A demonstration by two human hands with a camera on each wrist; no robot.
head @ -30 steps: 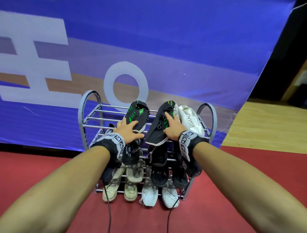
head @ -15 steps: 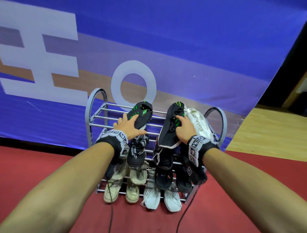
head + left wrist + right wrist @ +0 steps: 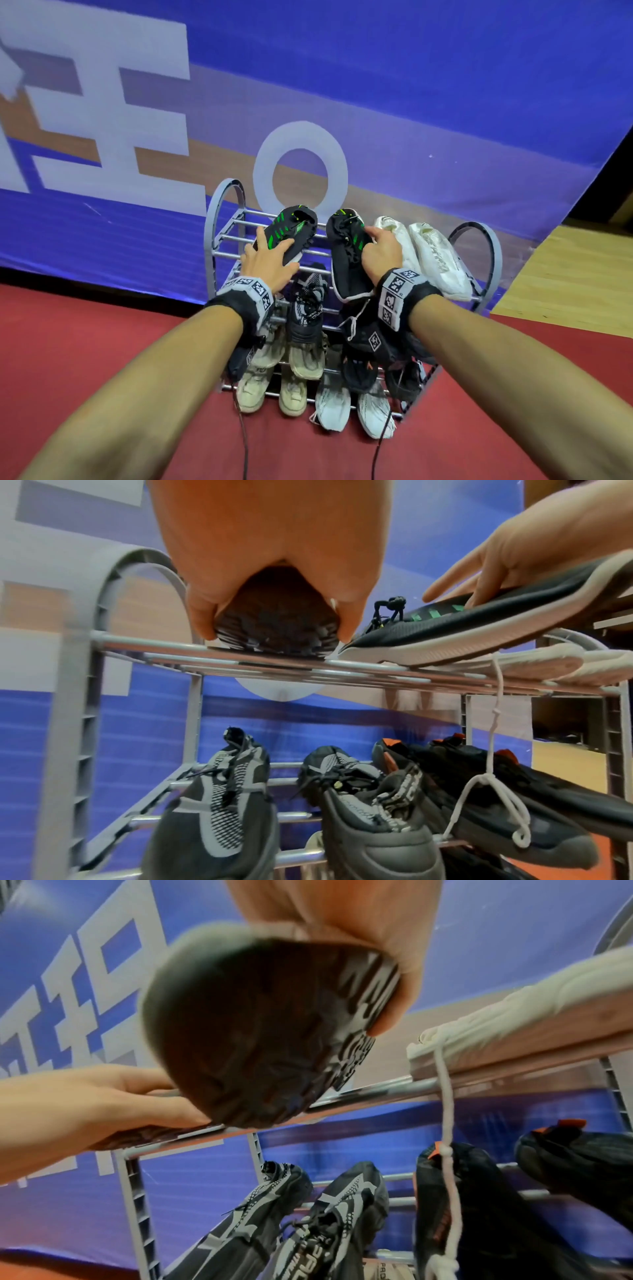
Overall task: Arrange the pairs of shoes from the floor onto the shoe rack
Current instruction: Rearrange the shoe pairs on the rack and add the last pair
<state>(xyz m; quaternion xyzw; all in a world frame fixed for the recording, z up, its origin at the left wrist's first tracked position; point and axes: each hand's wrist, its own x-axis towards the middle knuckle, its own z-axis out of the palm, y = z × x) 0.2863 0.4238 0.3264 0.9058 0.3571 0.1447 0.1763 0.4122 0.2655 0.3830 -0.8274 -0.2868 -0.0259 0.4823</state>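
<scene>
The last pair, seemingly, is being set on the shoe rack (image 3: 219, 219) top shelf: left hand (image 3: 269, 262) fingers clamp the left black-green shoe (image 3: 291, 229); right hand (image 3: 382, 253) fingers grip the right black-green shoe (image 3: 346, 253), its heel apparently lifted. White shoes (image 3: 435, 257) lie at 3 o'clock. No shoes are seen on the floor (image 3: 102, 342).

Grey shoe rack (image 3: 493, 253) (three tiers) holds shoes; stands on red floor (image 3: 102, 329).

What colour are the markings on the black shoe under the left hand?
Bright green stripes on the black shoe that the left hand holds; clearest in the head view.
</scene>
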